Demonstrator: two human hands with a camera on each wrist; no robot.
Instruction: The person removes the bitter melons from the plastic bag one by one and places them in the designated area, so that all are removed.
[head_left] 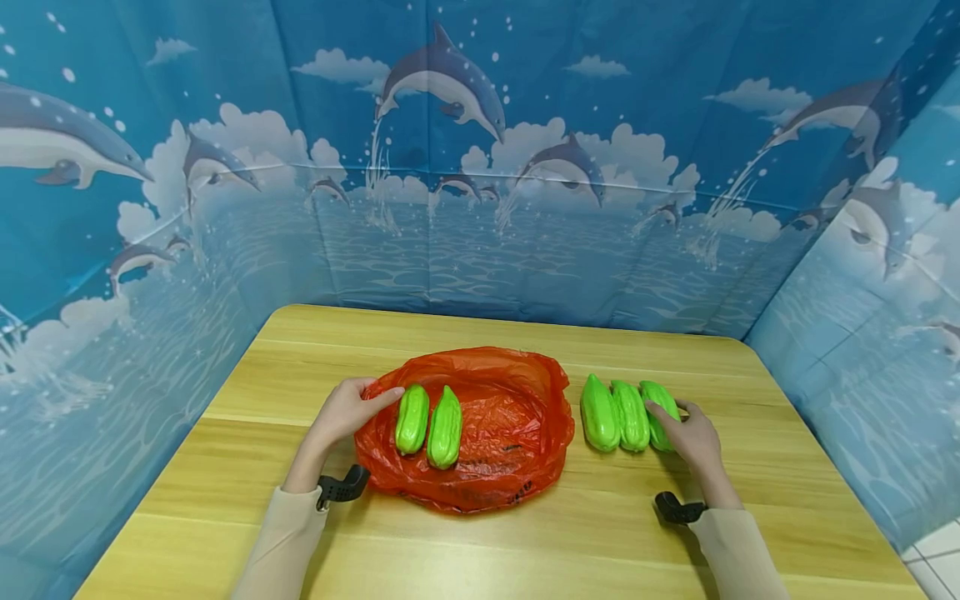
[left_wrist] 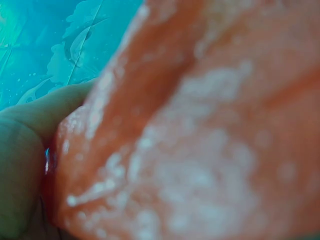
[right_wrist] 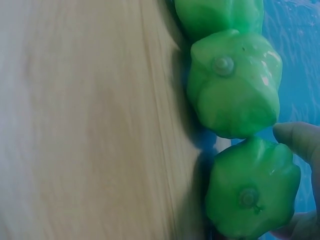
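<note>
Your left hand (head_left: 348,414), left of centre in the head view, grips the left edge of the one red plastic bag (head_left: 506,433), with a digit stretched over the rim towards the first bagged gourd (head_left: 412,421). That gourd and the second bagged gourd (head_left: 445,429) lie side by side in the bag's left half, both green and ribbed. The bag sits spread on the worktop (head_left: 450,558) in the lower centre of the frame.

To its right you have three more gourds in a row: the left loose gourd (head_left: 601,417), the middle loose gourd (head_left: 632,417) and the right loose gourd (head_left: 663,397), making five in all. Your right hand (head_left: 693,437) holds the last of these between thumb and fingers; the right wrist view shows it at lower right.

You wear two black wrist mounts (head_left: 343,485). One dolphin-printed curtain (head_left: 450,242) fills the upper frame, and white floor tiles (head_left: 941,546) show at lower right.
</note>
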